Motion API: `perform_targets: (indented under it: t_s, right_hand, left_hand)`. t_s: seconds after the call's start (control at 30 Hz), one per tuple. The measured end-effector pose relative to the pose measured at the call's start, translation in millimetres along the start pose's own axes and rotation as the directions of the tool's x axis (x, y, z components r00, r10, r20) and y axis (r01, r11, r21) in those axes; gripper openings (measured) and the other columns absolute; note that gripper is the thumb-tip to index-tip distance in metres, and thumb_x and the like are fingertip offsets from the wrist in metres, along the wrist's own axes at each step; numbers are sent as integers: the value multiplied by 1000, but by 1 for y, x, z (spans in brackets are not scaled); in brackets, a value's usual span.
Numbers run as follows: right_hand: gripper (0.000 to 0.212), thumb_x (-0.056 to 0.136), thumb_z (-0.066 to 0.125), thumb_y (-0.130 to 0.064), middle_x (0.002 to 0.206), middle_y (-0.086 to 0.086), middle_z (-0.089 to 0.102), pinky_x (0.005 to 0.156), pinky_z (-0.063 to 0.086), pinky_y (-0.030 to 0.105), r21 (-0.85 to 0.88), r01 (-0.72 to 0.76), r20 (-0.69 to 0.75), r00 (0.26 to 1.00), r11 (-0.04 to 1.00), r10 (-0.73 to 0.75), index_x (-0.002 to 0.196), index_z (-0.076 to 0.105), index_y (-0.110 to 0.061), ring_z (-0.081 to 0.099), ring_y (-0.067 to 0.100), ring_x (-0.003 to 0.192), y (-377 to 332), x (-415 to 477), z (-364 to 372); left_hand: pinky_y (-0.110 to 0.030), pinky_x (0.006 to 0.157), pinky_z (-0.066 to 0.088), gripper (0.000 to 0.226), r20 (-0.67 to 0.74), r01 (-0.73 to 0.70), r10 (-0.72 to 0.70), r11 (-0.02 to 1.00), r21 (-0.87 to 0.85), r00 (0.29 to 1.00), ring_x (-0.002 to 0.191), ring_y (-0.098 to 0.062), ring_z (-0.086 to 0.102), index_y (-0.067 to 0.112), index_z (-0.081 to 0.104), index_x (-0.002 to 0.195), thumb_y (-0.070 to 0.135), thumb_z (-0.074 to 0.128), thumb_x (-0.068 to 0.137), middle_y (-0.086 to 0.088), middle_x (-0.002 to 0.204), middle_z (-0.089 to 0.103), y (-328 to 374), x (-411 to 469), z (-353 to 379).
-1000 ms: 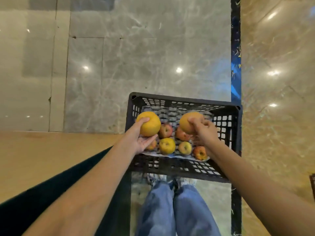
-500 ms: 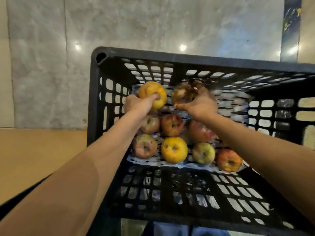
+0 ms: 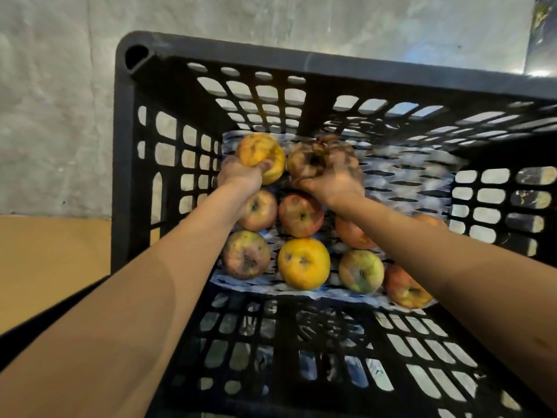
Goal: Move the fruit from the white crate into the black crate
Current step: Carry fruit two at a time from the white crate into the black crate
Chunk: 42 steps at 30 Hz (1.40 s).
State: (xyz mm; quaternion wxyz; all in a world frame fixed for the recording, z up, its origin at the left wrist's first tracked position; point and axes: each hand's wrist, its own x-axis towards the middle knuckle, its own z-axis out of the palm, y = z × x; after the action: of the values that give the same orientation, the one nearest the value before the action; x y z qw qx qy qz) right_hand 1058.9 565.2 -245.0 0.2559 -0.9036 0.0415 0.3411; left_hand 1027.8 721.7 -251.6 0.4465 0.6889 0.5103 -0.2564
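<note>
The black crate fills most of the view, with both my arms reaching deep inside it. My left hand grips a yellow-orange fruit low over the far part of the crate floor. Beside it, my right hand holds a darker brownish-orange fruit, blurred by motion. Several apples and a yellow fruit lie in rows on a blue-and-white sheet on the crate floor, nearer to me than the held fruit. The white crate is out of view.
Grey marble floor lies beyond and left of the crate. A tan floor strip runs at the left. The right half of the sheet holds no fruit.
I have leaned in, so the crate looks much bigger. Both hands have carried their fruit from above the crate down to the far part of its floor.
</note>
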Motion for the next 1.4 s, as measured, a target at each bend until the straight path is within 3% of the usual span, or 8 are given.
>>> perform_targets:
  t_s: [0.17,0.5,0.67,0.83,0.97,1.17,1.3,1.4]
  right_hand:
    - [94,68,77,-47,151,9,28,111,31,35,49,-15,8,1000,999,15,145,27,-27,30,29,136,1,1,6]
    - [66,87,60,-42,139,14,43,100,38,37,-71,40,-10,999,997,-41,140,34,-13,41,30,128,1,-41,-27]
    - [57,91,52,-40,132,14,51,93,43,39,-57,34,-10,999,998,-35,137,38,-11,49,31,121,-7,-104,-74]
    - [46,91,52,-38,120,14,58,86,48,39,18,12,12,1000,1000,-13,127,43,-11,57,31,108,-32,-189,-132]
    - [44,91,53,-33,106,15,63,77,49,39,57,-16,66,998,998,13,126,42,-9,60,33,95,-58,-261,-180]
    - [39,95,47,-37,86,13,62,66,46,39,126,0,132,991,992,-16,119,44,-6,58,27,75,-94,-369,-253]
    - [49,95,46,-41,95,16,65,73,48,40,169,0,139,990,986,-23,131,38,-10,61,30,83,-100,-433,-294]
    - [49,94,47,-39,109,12,64,80,47,39,245,-17,87,996,969,-4,134,37,-13,61,29,93,-93,-473,-317]
  left_hand:
    - [-44,104,42,60,-92,-10,7,1000,-25,996,123,-30,49,15,45,136,37,66,84,-9,133,53,-3,0,2]
    - [-44,106,40,63,-19,-101,104,986,131,994,126,-28,47,17,39,140,36,64,85,-8,137,50,3,-51,-17]
    - [-40,107,38,55,118,-181,156,951,250,981,129,-27,44,16,42,139,32,58,89,-9,139,49,18,-138,-43]
    - [-37,103,42,56,223,-130,81,967,217,971,125,-24,48,17,40,141,35,58,90,-6,141,48,37,-244,-80]
    - [-27,87,39,52,270,-120,51,961,247,961,115,-19,53,18,41,140,34,56,93,-4,138,50,53,-337,-122]
    - [-28,93,37,46,237,-155,103,965,213,966,123,-21,50,18,47,135,32,57,92,-5,134,55,81,-457,-186]
    - [-25,88,37,40,190,-207,178,967,146,965,118,-19,53,17,50,131,29,56,93,-5,131,57,86,-529,-212]
    - [-29,94,42,41,204,-244,221,965,97,954,115,-17,54,18,49,132,29,56,93,-5,129,58,82,-565,-218]
